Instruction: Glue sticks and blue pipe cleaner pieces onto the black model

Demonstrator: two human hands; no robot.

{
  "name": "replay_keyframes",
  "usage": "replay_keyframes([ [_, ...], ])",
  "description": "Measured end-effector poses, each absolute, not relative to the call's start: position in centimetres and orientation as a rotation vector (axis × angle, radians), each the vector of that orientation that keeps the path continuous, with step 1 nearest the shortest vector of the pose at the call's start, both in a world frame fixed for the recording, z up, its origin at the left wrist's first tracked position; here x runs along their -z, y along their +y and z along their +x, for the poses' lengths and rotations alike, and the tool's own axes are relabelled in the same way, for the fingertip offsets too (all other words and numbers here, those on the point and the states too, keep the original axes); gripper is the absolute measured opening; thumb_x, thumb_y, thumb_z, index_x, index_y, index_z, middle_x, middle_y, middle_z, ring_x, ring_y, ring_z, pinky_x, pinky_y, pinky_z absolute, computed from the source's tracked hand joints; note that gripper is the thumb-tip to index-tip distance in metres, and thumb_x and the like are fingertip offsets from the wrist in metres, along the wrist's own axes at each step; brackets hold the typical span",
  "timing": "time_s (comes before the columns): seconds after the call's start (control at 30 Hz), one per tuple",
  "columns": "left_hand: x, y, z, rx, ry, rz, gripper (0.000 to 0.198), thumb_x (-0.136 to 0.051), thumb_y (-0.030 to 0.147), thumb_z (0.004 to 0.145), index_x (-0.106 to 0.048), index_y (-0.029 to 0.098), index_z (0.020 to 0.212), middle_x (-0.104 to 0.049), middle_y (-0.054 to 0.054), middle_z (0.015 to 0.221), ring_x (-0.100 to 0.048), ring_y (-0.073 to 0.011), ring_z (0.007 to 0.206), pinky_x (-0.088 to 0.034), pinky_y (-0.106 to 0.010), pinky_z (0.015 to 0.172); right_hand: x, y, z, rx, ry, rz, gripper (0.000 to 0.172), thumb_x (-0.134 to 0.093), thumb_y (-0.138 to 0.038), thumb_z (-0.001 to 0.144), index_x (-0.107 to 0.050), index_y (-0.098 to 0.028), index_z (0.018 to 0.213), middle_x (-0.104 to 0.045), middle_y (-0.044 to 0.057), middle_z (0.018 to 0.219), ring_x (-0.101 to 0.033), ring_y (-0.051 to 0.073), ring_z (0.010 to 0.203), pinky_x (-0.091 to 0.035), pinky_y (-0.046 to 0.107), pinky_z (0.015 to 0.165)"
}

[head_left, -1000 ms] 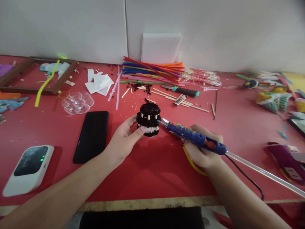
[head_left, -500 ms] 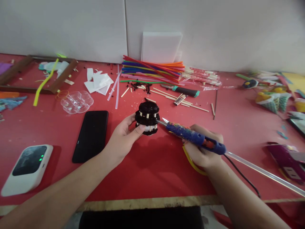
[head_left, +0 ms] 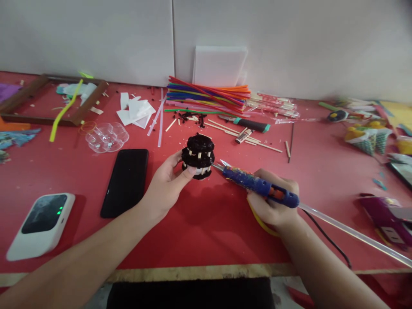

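Observation:
My left hand [head_left: 167,182] grips a small black tiered model [head_left: 198,156] made of black discs and short wooden sticks, lifted a little off the red table [head_left: 206,231]. My right hand [head_left: 273,201] is closed around a blue glue gun [head_left: 257,185] with a clear glue stick [head_left: 350,234] trailing from its back. The gun's metal tip touches the model's right side. A yellow strip [head_left: 257,221] lies under my right hand.
A black phone [head_left: 125,182] and a white device with a green light [head_left: 40,225] lie at left. Coloured straws [head_left: 209,95], wooden sticks, a utility knife [head_left: 249,124], a clear plastic tray [head_left: 106,137] and a wooden frame [head_left: 51,101] crowd the back. Craft clutter fills the right side.
My left hand has raised and tilted the black model slightly. The glue gun tip followed it up and stayed against its right side.

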State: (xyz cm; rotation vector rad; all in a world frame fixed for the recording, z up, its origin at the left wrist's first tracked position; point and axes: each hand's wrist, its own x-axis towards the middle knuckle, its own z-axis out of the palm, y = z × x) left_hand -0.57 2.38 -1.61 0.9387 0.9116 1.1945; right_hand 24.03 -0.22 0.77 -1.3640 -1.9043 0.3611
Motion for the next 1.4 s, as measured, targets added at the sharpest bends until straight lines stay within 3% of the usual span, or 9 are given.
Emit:
replay_keyframes([
  [0.2, 1.5, 2.6, -0.6, -1.253, 0.904, 0.952, 0.037, -0.074, 0.033, 0.088, -0.063, 0.022, 0.121, -0.064, -0.007, 0.137, -0.058, -0.0282, 0.13, -0.041, -0.05, 0.116, -1.2, 0.2, 24.7, -0.276, -2.008, -1.404, 0.008, -0.057, -0.019, 0.071, -0.058, -0.023, 0.077, -0.058, -0.004, 0.057, -0.051, 0.012, 0.044, -0.041, 0.025, 0.047],
  [0.33, 2.0, 3.0, -1.0, -1.229, 0.981, 1.049, 0.047, -0.073, 0.035, 0.088, -0.056, 0.02, 0.129, -0.059, -0.012, 0.142, -0.057, -0.0293, 0.132, -0.043, -0.049, 0.114, -1.2, 1.5, 27.3, -0.149, -2.317, -1.476, 0.037, -0.059, -0.024, 0.074, -0.062, -0.021, 0.11, -0.075, 0.008, 0.091, -0.069, 0.024, 0.075, -0.052, 0.035, 0.07],
  [0.43, 2.6, 3.0, -1.3, -1.15, 1.086, 1.256, 0.051, -0.067, 0.036, 0.09, -0.05, 0.017, 0.134, -0.058, -0.018, 0.141, -0.059, -0.0309, 0.128, -0.044, -0.053, 0.111, -0.3, 2.3, 30.5, -0.069, -2.447, -1.605, 0.047, -0.049, -0.015, 0.072, -0.061, -0.018, 0.117, -0.073, 0.014, 0.107, -0.068, 0.032, 0.1, -0.05, 0.045, 0.087],
  [0.63, 3.1, 2.3, -1.4, -1.06, 1.334, 1.72, 0.048, -0.064, 0.028, 0.088, -0.052, 0.02, 0.134, -0.061, -0.016, 0.129, -0.048, -0.0359, 0.133, -0.035, -0.062, 0.112, -1.6, 3.1, 34.6, -0.137, -2.503, -1.662, 0.051, -0.05, -0.005, 0.066, -0.07, -0.023, 0.109, -0.074, 0.012, 0.099, -0.067, 0.029, 0.09, -0.049, 0.043, 0.08],
  [0.8, 3.0, 1.9, -1.4, -1.045, 1.216, 1.609, 0.083, -0.062, 0.011, 0.075, -0.026, 0.016, 0.15, -0.05, -0.021, 0.14, -0.042, -0.0364, 0.139, -0.025, -0.063, 0.117, -6.1, 5.8, 29.4, -0.108, -2.445, -1.666, 0.018, -0.056, -0.019, 0.083, -0.07, -0.024, 0.094, -0.073, 0.005, 0.077, -0.064, 0.022, 0.066, -0.044, 0.035, 0.062],
  [0.93, 2.8, 1.9, -1.3, -1.025, 1.19, 1.577, 0.091, -0.059, 0.006, 0.066, -0.024, 0.016, 0.149, -0.044, -0.021, 0.145, -0.036, -0.038, 0.143, -0.018, -0.064, 0.12, -6.5, 10.3, 21.8, -0.193, -2.503, -1.628, 0.013, -0.059, -0.023, 0.087, -0.071, -0.019, 0.085, -0.074, 0.006, 0.085, -0.067, 0.022, 0.078, -0.044, 0.031, 0.069],
  [1.1, 2.7, 1.8, -1.3, -1.064, 1.165, 1.615, 0.088, -0.058, 0.006, 0.065, -0.027, 0.017, 0.146, -0.04, -0.021, 0.149, -0.035, -0.0363, 0.144, -0.02, -0.062, 0.12, -3.4, 16.0, 16.2, -0.297, -2.533, -1.717, 0.016, -0.067, -0.029, 0.087, -0.075, -0.014, 0.088, -0.076, 0.011, 0.096, -0.067, 0.023, 0.089, -0.042, 0.029, 0.072],
  [1.27, 2.5, 1.8, -1.3, -1.084, 1.145, 1.644, 0.084, -0.058, 0.007, 0.067, -0.03, 0.016, 0.145, -0.039, -0.02, 0.15, -0.034, -0.0354, 0.145, -0.022, -0.059, 0.121, -2.0, 17.7, 15.3, -0.398, -2.557, -1.712, 0.004, -0.071, -0.015, 0.081, -0.075, -0.015, 0.081, -0.076, 0.009, 0.089, -0.067, 0.021, 0.085, -0.042, 0.027, 0.071],
  [1.4, 1.5, 1.5, -1.5, -1.242, 1.239, 1.751, 0.074, -0.062, 0.01, 0.072, -0.039, 0.02, 0.142, -0.041, -0.016, 0.148, -0.037, -0.0357, 0.141, -0.027, -0.058, 0.117, -3.9, 15.7, 16.2, -0.344, -2.439, -1.679, 0.015, -0.056, -0.014, 0.09, -0.07, -0.013, 0.096, -0.074, 0.01, 0.095, -0.064, 0.019, 0.085, -0.042, 0.027, 0.072],
])
